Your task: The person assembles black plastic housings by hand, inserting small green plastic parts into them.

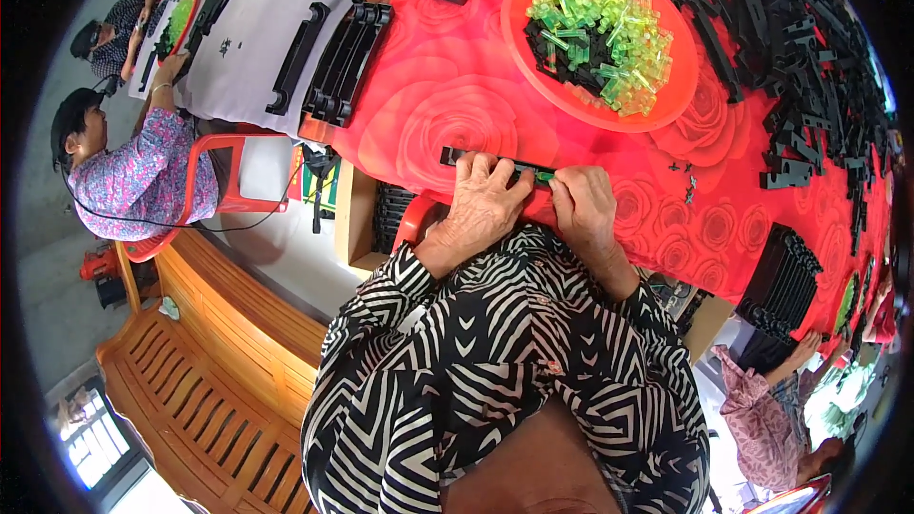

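Note:
A long black plastic strip (451, 156) lies at the near edge of the red floral tablecloth, in front of my body. My left hand (478, 205) is closed over its middle, fingers bent and pressing on it. At its right end my right hand (586, 212) is closed, thumb and fingertips gripping it. A small green clear piece (545, 176) shows on the strip beside the right fingertips; my fingers cover part of both. Beyond the hands stands a round red tray (519, 76) with many yellow-green clear pieces (609, 24) and small black pieces (568, 57).
Black strips (348, 62) lie side by side at the left. Loose black parts (809, 67) heap up at the far right, above a stacked black bundle (783, 281). Tiny black pieces (687, 181) dot the cloth. Co-workers sit left (143, 167) and right (766, 419). A wooden bench (219, 362) stands behind left.

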Available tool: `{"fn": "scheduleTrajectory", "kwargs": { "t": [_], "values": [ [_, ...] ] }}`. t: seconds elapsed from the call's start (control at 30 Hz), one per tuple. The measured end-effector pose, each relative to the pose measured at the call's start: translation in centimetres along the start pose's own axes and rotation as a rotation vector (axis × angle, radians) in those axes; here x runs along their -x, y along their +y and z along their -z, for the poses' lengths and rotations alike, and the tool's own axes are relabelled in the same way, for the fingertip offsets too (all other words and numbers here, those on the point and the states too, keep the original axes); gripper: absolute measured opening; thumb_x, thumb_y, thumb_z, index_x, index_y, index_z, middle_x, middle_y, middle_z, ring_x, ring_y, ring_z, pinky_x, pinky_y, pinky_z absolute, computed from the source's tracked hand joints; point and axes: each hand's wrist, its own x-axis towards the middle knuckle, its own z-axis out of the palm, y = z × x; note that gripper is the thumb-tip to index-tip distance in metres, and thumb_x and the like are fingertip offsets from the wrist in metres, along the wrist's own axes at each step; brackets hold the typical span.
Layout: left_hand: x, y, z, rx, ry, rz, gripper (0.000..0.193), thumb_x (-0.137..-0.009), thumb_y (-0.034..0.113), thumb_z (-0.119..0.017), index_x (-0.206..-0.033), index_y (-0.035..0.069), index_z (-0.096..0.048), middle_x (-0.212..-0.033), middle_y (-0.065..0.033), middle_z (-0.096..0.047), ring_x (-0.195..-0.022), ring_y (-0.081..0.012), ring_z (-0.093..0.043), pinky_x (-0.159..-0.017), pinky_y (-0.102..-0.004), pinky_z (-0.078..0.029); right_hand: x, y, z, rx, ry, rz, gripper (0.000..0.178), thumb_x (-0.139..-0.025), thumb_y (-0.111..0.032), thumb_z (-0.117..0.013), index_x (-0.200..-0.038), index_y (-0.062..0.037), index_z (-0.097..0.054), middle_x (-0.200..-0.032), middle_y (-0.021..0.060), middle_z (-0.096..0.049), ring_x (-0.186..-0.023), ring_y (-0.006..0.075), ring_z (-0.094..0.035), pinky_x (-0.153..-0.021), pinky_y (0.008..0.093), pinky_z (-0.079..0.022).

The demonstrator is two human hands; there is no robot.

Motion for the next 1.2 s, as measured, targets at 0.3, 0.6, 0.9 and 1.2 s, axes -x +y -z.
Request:
{"fn": "scheduleTrajectory", "kwargs": {
  "t": [0.3, 0.6, 0.9, 1.2],
  "values": [
    [0.4, 0.1, -0.7, 0.012, -0.016, -0.019, 0.037, -0.074, 0.014, -0.063, -0.108, 0.0, -0.061, -0.104, -0.0136, -0.054, -0.098, -0.03, -0.05, -0.088, -0.0418, -0.039, -0.5, 0.0, -0.3, 0.023, -0.01, 0.039, 0.013, -0.078, 0.0, -0.065, -0.089, -0.001, -0.058, -0.081, 0.0138, -0.056, -0.073, 0.0313, -0.054, -0.065, 0.0409, -0.044],
    [0.2, 0.9, -1.1, 0.112, 0.215, 0.015, 0.035, -0.074, 0.005, -0.068, -0.108, -0.001, -0.062, -0.093, -0.0117, -0.06, -0.084, -0.0266, -0.059, -0.078, -0.0375, -0.047, -1.3, 0.0, 0.5, -0.053, -0.15, 0.052, 0.011, -0.077, 0.0, -0.061, -0.079, -0.0024, -0.051, -0.075, 0.0134, -0.049, -0.071, 0.0327, -0.053, -0.065, 0.041, -0.044],
    [-1.7, 3.4, -1.5, -0.035, 0.125, 0.151, 0.018, -0.077, 0.014, -0.059, -0.091, 0.003, -0.058, -0.077, -0.0073, -0.055, -0.074, -0.0232, -0.057, -0.072, -0.0358, -0.046, -1.3, 0.5, 0.1, -0.122, -0.097, 0.018, 0.008, -0.079, 0.003, -0.06, -0.08, -0.0009, -0.053, -0.074, 0.0147, -0.051, -0.068, 0.0339, -0.053, -0.061, 0.0414, -0.044],
    [-2.3, 3.8, -1.5, -0.019, 0.121, 0.258, 0.012, -0.074, 0.013, -0.059, -0.082, 0.006, -0.055, -0.07, -0.0075, -0.053, -0.069, -0.0254, -0.058, -0.073, -0.0409, -0.05, -1.7, 0.1, 0.5, -0.143, -0.117, 0.036, 0.008, -0.078, 0.004, -0.062, -0.082, 0.0012, -0.056, -0.074, 0.0142, -0.053, -0.068, 0.0329, -0.055, -0.062, 0.0397, -0.046]
  ]
}}
